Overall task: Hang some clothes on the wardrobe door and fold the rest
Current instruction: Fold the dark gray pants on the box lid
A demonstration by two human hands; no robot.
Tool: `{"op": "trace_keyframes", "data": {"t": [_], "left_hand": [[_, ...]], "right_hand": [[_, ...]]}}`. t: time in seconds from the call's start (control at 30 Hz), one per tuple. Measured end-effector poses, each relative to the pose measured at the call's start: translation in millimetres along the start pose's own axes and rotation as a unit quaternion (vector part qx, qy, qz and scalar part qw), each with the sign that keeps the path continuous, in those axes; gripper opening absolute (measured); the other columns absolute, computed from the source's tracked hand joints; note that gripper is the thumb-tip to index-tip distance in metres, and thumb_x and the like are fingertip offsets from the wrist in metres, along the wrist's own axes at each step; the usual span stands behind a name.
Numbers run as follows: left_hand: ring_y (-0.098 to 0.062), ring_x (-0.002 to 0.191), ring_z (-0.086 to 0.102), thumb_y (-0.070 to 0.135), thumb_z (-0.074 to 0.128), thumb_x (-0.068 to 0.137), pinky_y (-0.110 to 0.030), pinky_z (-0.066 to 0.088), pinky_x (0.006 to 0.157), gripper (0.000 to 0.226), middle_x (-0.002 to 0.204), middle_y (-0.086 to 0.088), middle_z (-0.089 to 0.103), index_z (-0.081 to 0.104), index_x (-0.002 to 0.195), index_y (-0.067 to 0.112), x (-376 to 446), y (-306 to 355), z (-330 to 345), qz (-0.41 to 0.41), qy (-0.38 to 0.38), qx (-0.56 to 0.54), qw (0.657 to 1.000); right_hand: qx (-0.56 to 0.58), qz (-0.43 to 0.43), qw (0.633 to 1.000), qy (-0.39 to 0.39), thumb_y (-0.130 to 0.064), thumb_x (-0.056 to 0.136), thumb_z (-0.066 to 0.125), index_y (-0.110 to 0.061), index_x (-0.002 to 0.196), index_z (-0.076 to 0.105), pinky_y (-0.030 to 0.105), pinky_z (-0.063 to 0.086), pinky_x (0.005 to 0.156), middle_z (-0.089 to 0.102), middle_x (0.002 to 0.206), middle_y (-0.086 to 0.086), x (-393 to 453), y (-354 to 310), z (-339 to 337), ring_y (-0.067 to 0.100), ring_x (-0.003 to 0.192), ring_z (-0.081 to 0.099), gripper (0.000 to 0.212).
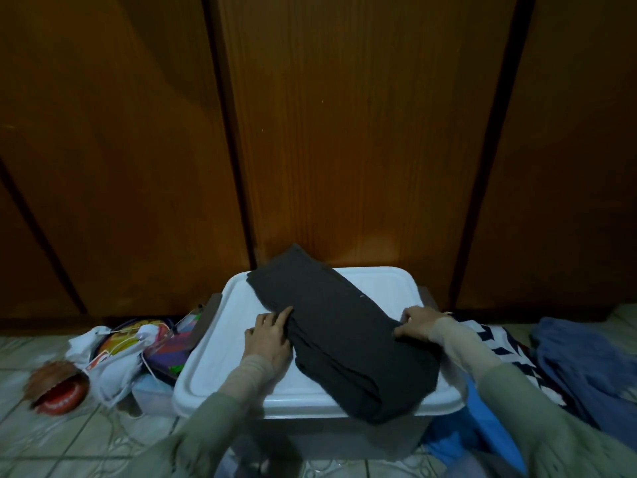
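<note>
A dark grey garment (344, 336), already folded into a long strip, is lying diagonally across the lid of a white storage box (220, 343), its far end poking past the lid toward the wardrobe doors (362, 132). The left hand (267, 339) is lying against the garment's left edge, fingers extended; the right hand (418, 322) is pinching the right edge with curled fingers. To fold well, I'd say both edges should lift together and travel evenly. The near end is overhanging the lid's front rim, so room is tight; a blue cloth (586, 357) and a patterned fabric (499, 346) are crowding the box's right side.
</note>
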State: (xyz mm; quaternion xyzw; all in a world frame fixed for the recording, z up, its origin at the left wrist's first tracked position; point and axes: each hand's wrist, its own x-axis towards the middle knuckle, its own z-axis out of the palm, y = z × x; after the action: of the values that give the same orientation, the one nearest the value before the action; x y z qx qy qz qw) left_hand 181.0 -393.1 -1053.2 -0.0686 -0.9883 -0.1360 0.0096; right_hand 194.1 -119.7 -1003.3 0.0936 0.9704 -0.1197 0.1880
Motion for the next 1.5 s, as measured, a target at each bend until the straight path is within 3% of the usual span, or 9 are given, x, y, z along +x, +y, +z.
{"op": "trace_keyframes", "data": {"t": [0.2, 0.4, 0.67, 0.87, 1.07, 1.17, 1.3, 1.4, 1.5], "left_hand": [[-0.026, 0.145, 0.002, 0.029, 0.034, 0.101, -0.051, 0.014, 0.114, 0.062, 0.159, -0.001, 0.003, -0.005, 0.149, 0.036, 27.0, 19.5, -1.6, 0.06, -0.105, 0.075, 0.99], [-0.028, 0.146, 0.001, 0.036, 0.038, 0.099, -0.046, 0.015, 0.117, 0.062, 0.159, -0.005, -0.005, 0.002, 0.149, 0.036, 2.6, 12.3, 0.6, 0.094, -0.049, 0.058, 0.993], [-0.02, 0.135, 0.031, 0.03, 0.041, 0.098, -0.03, 0.027, 0.114, 0.052, 0.155, 0.004, 0.02, 0.02, 0.145, 0.04, -45.1, -5.8, -5.7, 0.242, -0.053, 0.063, 0.967], [-0.016, 0.144, 0.012, 0.066, 0.019, 0.074, -0.032, 0.012, 0.118, 0.072, 0.157, 0.009, 0.008, 0.011, 0.143, 0.045, -72.0, -0.7, -2.0, 0.269, -0.086, 0.076, 0.956], [-0.02, 0.14, 0.026, 0.045, 0.043, 0.088, -0.032, 0.021, 0.116, 0.052, 0.151, 0.005, 0.03, 0.039, 0.139, 0.033, -75.1, 8.8, -1.3, 0.181, -0.075, -0.055, 0.979], [-0.026, 0.117, 0.05, 0.031, 0.043, 0.098, -0.033, 0.034, 0.11, 0.031, 0.128, -0.009, 0.053, 0.051, 0.122, 0.013, -78.8, 18.9, -4.8, 0.065, -0.055, -0.228, 0.97], [-0.016, 0.087, 0.046, 0.032, 0.034, 0.1, -0.024, 0.036, 0.099, 0.031, 0.095, -0.007, 0.048, 0.052, 0.102, 0.006, -72.8, 27.2, -4.4, -0.003, 0.009, -0.225, 0.974], [-0.026, 0.09, 0.048, 0.036, 0.036, 0.099, -0.035, 0.036, 0.094, 0.038, 0.092, -0.01, 0.046, 0.044, 0.069, 0.014, -67.5, 33.4, -6.4, -0.055, 0.057, -0.201, 0.976], [-0.023, 0.087, 0.051, 0.037, 0.035, 0.1, -0.036, 0.041, 0.091, 0.037, 0.094, -0.012, 0.056, 0.051, 0.079, 0.011, -63.6, 37.0, -8.6, -0.059, 0.067, -0.181, 0.979]], "right_hand": [[0.018, -0.059, 0.981, -0.185, -0.047, 0.085, 0.061, -0.021, 0.093, 0.053, 0.027, 0.039, 0.088, 0.053, 0.098, -0.006, -24.1, 14.9, -6.0, 0.012, 0.096, 0.048, 0.029], [0.174, -0.141, 0.973, 0.057, -0.008, 0.098, 0.044, -0.013, 0.08, 0.054, 0.021, 0.048, 0.059, 0.055, 0.072, 0.008, -19.7, 30.1, 16.7, 0.009, 0.053, 0.054, 0.021], [0.039, -0.284, 0.938, 0.194, 0.001, 0.086, 0.059, -0.037, 0.12, 0.055, 0.015, 0.039, 0.094, 0.028, 0.141, -0.005, -31.1, 46.6, 40.0, 0.011, 0.118, 0.045, 0.052], [-0.037, -0.319, 0.929, 0.186, -0.003, 0.092, 0.051, -0.035, 0.122, 0.059, 0.024, 0.029, 0.109, 0.051, 0.134, -0.011, -48.7, 48.4, 49.7, 0.006, 0.125, 0.04, 0.045], [0.042, -0.241, 0.954, 0.173, -0.006, 0.091, 0.057, -0.037, 0.112, 0.065, 0.031, 0.046, 0.097, 0.06, 0.117, 0.0, -47.7, 45.2, 54.0, 0.017, 0.107, 0.056, 0.038], [0.09, -0.228, 0.958, 0.15, -0.057, 0.084, 0.047, -0.014, 0.106, 0.066, 0.039, 0.051, 0.084, 0.066, 0.096, 0.009, -53.0, 38.8, 50.6, 0.022, 0.088, 0.061, 0.051], [0.106, -0.194, 0.949, 0.226, -0.055, 0.093, 0.03, -0.035, 0.145, 0.012, 0.009, 0.045, 0.067, 0.06, 0.07, -0.01, -53.1, 33.6, 52.7, 0.0, 0.065, 0.056, 0.058], [0.215, -0.172, 0.945, 0.175, -0.054, 0.092, 0.039, 0.002, 0.115, 0.056, 0.037, 0.045, 0.086, 0.063, 0.095, 0.022, -51.8, 22.5, 57.4, 0.027, 0.085, 0.057, 0.063], [0.292, -0.156, 0.928, 0.168, -0.046, 0.094, 0.041, 0.005, 0.099, 0.063, 0.035, 0.045, 0.087, 0.065, 0.103, 0.019, -48.2, 13.5, 56.7, 0.028, 0.094, 0.059, 0.056]]}}
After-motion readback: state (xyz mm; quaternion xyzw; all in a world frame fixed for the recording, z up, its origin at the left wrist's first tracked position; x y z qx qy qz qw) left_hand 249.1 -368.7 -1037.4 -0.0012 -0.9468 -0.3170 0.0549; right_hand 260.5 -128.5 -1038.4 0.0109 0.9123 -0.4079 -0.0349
